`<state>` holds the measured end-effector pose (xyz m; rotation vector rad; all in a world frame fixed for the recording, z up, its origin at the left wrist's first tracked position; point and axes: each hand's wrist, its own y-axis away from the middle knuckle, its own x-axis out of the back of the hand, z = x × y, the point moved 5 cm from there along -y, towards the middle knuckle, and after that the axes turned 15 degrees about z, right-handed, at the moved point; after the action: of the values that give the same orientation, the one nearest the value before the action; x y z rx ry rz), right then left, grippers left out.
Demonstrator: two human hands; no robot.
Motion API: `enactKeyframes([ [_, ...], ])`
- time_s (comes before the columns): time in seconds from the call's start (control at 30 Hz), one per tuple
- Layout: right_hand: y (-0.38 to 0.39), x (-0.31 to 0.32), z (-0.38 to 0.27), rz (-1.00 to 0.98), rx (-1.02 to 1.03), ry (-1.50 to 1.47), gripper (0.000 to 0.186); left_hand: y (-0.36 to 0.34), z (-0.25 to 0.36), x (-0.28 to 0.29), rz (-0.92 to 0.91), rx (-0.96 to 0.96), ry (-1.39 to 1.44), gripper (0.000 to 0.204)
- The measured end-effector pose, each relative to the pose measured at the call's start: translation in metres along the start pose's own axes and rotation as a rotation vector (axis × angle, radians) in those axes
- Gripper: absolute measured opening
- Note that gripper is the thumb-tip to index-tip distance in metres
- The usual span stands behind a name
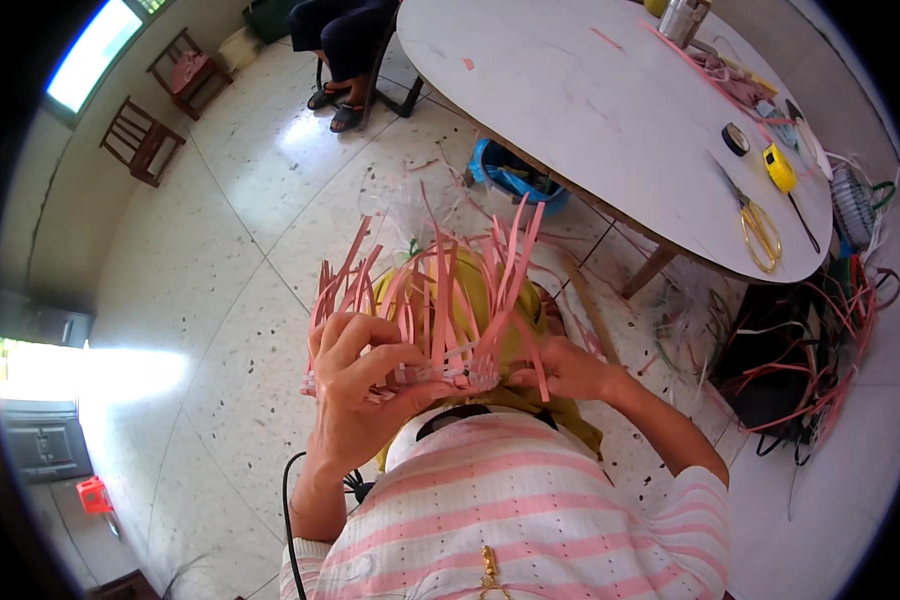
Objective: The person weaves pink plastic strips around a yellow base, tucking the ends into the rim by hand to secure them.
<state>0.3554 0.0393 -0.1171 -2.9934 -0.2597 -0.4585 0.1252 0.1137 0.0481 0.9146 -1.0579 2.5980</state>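
Note:
A partly woven piece of pink and white plastic strips [440, 310] rests on my lap, its loose pink ends standing up and fanning away from me. My left hand [355, 365] is closed on the woven band at the near left side, thumb below and bent fingers above. At the right end of the band, my right hand [570, 370] has its fingers drawn together against the weaving beside a hanging pink strip. Its fingertips are partly hidden behind the strips. Olive-yellow cloth [460, 270] covers my legs under the work.
On the white oval table [570, 90] lie gold-handled scissors [758, 235], a yellow tape measure [779, 168] and a roll of black tape [735, 139]. A blue-lined bin [515, 180] stands under its edge. Pink strips spill around a black bag [770, 370]. A person [345, 50] sits beyond.

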Motion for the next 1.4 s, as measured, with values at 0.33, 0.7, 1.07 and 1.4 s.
enactKeyframes([
  [0.33, -0.003, 0.001, -0.064, 0.182, 0.007, 0.464, 0.049, -0.005, 0.004, 0.000, 0.030, 0.019, -0.028, 0.042],
  [0.7, -0.002, 0.039, -0.100, 0.254, 0.028, 0.469, 0.024, -0.005, 0.003, -0.003, 0.011, 0.021, -0.032, 0.042],
  [1.07, -0.021, 0.009, -0.097, 0.489, 0.339, 0.278, 0.023, -0.005, 0.003, 0.000, 0.039, 0.047, -0.032, 0.044],
  [1.4, -0.024, 0.019, -0.124, 0.462, 0.245, 0.138, 0.032, 0.001, 0.000, 0.003, 0.032, 0.062, -0.032, 0.042],
])
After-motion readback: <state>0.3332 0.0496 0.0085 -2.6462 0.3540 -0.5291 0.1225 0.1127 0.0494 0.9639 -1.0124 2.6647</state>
